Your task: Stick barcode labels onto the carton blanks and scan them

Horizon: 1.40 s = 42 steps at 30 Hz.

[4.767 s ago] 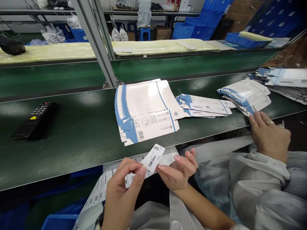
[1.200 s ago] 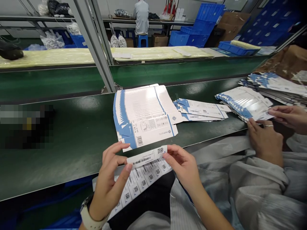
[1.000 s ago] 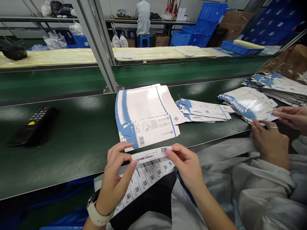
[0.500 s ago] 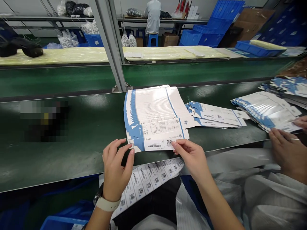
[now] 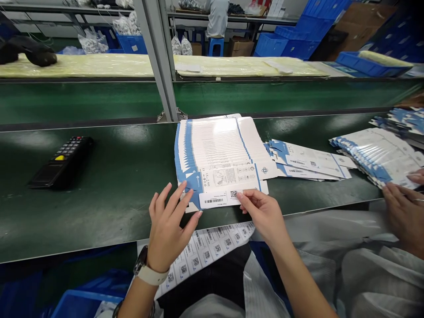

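Observation:
A fan of flat white-and-blue folded cartons (image 5: 215, 139) lies on the dark green table in front of me. Along the lower edge of the nearest carton (image 5: 228, 176) is a white barcode label (image 5: 213, 200) with a QR code. The thumb and forefinger of my right hand (image 5: 265, 215) pinch the label's right end. Spread fingers of my left hand (image 5: 172, 225) reach over the carton's blue left end; whether they press on it I cannot tell. A sheet of printed labels (image 5: 205, 254) rests on my lap, partly hidden by my left hand and the table edge.
A black remote control (image 5: 62, 161) lies at the left. More cartons (image 5: 308, 161) lie right of the fan, and a further stack (image 5: 377, 154) lies beside a co-worker's hands (image 5: 402, 212). A metal post (image 5: 159, 66) rises behind the table. A blue bin (image 5: 79, 302) stands below left.
My left hand has moved right and up, its fingers now over the carton's blue end. My right hand stays at the label's right end. The view has shifted slightly.

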Tool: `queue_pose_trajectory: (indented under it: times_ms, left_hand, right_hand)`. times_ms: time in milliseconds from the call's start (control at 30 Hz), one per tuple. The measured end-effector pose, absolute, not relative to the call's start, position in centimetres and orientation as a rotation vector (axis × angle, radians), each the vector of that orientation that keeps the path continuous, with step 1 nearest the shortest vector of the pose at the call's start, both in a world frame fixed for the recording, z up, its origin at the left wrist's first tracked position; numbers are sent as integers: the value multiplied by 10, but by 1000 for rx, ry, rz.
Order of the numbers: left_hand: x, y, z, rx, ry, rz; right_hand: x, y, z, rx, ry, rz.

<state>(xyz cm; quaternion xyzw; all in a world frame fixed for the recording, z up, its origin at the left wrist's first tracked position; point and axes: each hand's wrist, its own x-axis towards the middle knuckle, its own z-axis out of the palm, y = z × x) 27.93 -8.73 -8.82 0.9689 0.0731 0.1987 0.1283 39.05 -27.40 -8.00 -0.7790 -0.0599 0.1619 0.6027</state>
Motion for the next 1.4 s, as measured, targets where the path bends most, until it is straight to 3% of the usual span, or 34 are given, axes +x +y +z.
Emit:
queue_pose_trajectory:
  times_ms: [1400]
  left_hand:
    - [280, -87, -93, 2978, 37, 658]
  right_hand:
    - [388, -270, -84, -1859, -163, 341]
